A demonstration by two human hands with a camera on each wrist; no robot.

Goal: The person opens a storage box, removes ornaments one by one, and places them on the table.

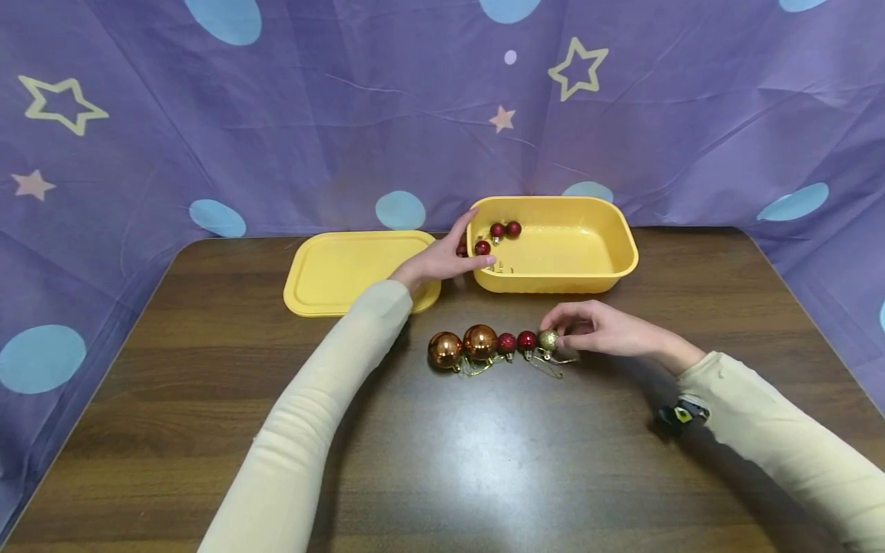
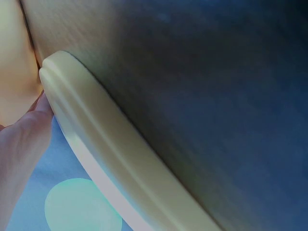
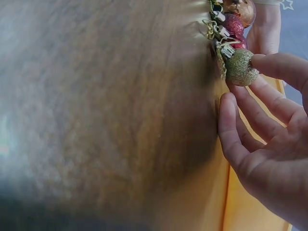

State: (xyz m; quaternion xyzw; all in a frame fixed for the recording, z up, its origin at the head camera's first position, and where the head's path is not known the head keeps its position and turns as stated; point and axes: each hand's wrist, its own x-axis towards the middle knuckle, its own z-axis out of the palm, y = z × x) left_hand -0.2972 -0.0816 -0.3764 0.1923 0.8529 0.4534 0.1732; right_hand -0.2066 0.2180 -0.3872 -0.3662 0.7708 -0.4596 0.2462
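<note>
Five baubles lie in a row on the brown table point(image 1: 207, 399): two large copper ones point(image 1: 462, 346), two small red ones point(image 1: 517, 342) and a gold glitter one point(image 1: 548, 340) at the right end. My right hand point(image 1: 561, 338) pinches the gold bauble point(image 3: 239, 67) with its fingertips point(image 3: 262, 61). My left hand point(image 1: 477, 257) reaches over the left rim of the yellow tub point(image 1: 625, 250), fingers straight, beside a red bauble point(image 1: 482, 247). Two more red baubles point(image 1: 505, 229) lie in the tub's far left corner.
The tub's yellow lid point(image 1: 332, 273) lies flat to the left of the tub, and its rim point(image 2: 110, 154) fills the left wrist view. A purple backdrop point(image 1: 346, 115) with stars and dots hangs behind and on both sides of the table.
</note>
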